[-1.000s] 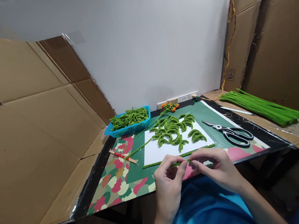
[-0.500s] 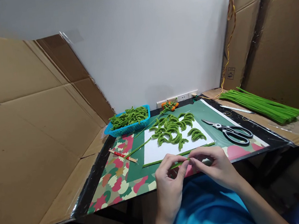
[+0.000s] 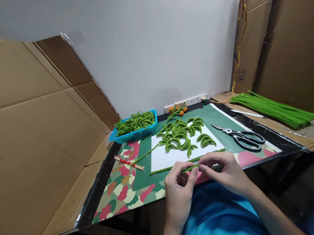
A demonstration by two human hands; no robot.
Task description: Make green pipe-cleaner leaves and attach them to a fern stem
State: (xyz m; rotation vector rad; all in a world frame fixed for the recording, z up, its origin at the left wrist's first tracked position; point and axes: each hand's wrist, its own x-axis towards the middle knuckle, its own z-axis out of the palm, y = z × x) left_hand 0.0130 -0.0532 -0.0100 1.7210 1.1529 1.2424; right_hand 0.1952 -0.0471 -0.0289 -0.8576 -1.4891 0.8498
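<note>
Near the table's front edge, my left hand point(image 3: 180, 189) and my right hand point(image 3: 223, 169) meet fingertip to fingertip. Both pinch a short green pipe cleaner point(image 3: 189, 168), partly covered by the fingers. Just beyond them lies a white sheet point(image 3: 155, 158) bearing several curved green pipe cleaner pieces point(image 3: 180, 133). A straight green pipe cleaner point(image 3: 162, 169) runs along the sheet's front edge, partly behind my hands. Another long one point(image 3: 144, 155) slants off the sheet's left side.
Scissors point(image 3: 240, 135) with black handles lie at the right. At the back left stands a blue basket point(image 3: 132, 136) of green pieces. Orange-and-green pipe cleaner work point(image 3: 178, 110) is by the wall, a green bundle point(image 3: 276, 109) far right. Chopsticks point(image 3: 128, 163) in a red wrapper lie left.
My fingertips have shifted very slightly on the green pipe cleaner, still pinching it. The other things on the table stay where they were.
</note>
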